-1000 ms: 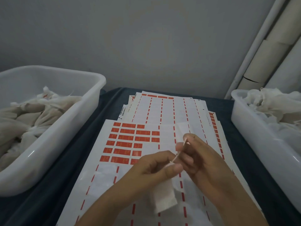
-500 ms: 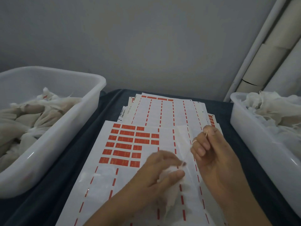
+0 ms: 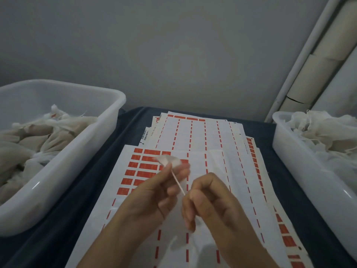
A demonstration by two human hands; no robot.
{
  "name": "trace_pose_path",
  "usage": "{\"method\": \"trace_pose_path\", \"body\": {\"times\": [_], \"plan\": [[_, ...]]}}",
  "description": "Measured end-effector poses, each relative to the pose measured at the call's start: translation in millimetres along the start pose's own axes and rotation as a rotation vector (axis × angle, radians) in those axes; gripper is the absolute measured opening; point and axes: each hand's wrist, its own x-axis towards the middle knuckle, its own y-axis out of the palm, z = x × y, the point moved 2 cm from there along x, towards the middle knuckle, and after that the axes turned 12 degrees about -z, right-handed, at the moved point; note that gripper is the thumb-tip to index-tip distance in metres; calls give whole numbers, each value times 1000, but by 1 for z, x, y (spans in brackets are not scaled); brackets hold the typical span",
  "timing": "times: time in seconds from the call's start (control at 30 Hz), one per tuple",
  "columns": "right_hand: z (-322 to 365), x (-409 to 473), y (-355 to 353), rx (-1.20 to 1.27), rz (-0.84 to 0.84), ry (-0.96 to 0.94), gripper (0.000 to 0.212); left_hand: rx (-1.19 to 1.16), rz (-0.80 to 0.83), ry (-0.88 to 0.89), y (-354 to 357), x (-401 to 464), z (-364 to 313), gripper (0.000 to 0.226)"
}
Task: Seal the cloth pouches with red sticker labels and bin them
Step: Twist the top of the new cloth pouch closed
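Note:
My left hand [image 3: 154, 194] grips a small white cloth pouch [image 3: 170, 161] by its neck, the gathered top fanning out above my fingers, the pouch blurred. A thin drawstring [image 3: 177, 183] runs taut from the pouch neck down to my right hand [image 3: 208, 200], which pinches its end between thumb and fingers. Both hands hover over a sheet of red sticker labels [image 3: 143, 167] lying on the dark table [image 3: 286, 194]. More label sheets [image 3: 193, 132], mostly peeled, are stacked behind.
A white plastic bin [image 3: 108, 120] at the left holds several filled pouches. Another white bin [image 3: 301, 167] at the right holds loose white cloth pouches. A grey wall rises behind, with pale cardboard tubes [image 3: 316, 74] leaning in the right corner.
My left hand has lifted the pouch up and to the left, its top now above my fingers. My right hand dropped lower and nearer, still pinching the string, which now slants between the hands.

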Motion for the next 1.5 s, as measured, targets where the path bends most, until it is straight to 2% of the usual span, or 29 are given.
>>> {"method": "trace_pose_path", "body": {"times": [0.07, 0.13, 0.23, 0.3, 0.4, 0.5, 0.6, 0.7, 0.83, 0.93, 1.13, 1.27, 1.4, 1.5], "plan": [[-7, 2, -5, -15, -57, 29, 20, -206, -23, -87, -8, 6, -3, 32], [-10, 7, -14, -3, -165, 70, 20, -204, -11, -79, -14, 14, -2, 28], [-16, 15, -24, -161, -336, 22, 24, 102, 20, -15, -17, 15, 2, 26], [-19, 17, -27, -341, -415, -73, 22, 374, 90, -61, -11, 13, 8, 29], [-26, 15, -21, -444, -353, -147, 15, 816, 71, -148, -3, 18, 18, 40], [-35, 13, -14, -439, -255, -112, 14, 1022, 105, -38, -4, 18, 22, 41], [-38, 15, -18, -528, -359, -82, 16, 1019, 139, 132, -8, 12, 18, 30], [-39, 18, -26, -568, -504, -42, 22, 1028, 94, 350, -4, 11, 17, 32], [-39, 21, -30, -490, -475, 40, 23, 1095, 93, 595, -1, 8, 23, 26], [-35, 22, -33, -368, -397, 129, 27, 1089, 138, 690, -2, 6, 24, 25], [-32, 21, -36, -166, -310, 270, 28, 1031, 159, 735, -2, 3, 26, 31], [-28, 20, -35, -220, -299, 198, 12, 956, 124, 719, 1, 1, 25, 29], [-23, 16, -33, -353, -243, 123, 20, 860, 91, 678, 5, -2, 22, 22], [-22, 15, -35, -339, -216, 146, 23, 806, 17, 665, 4, -1, 18, 18]]}}
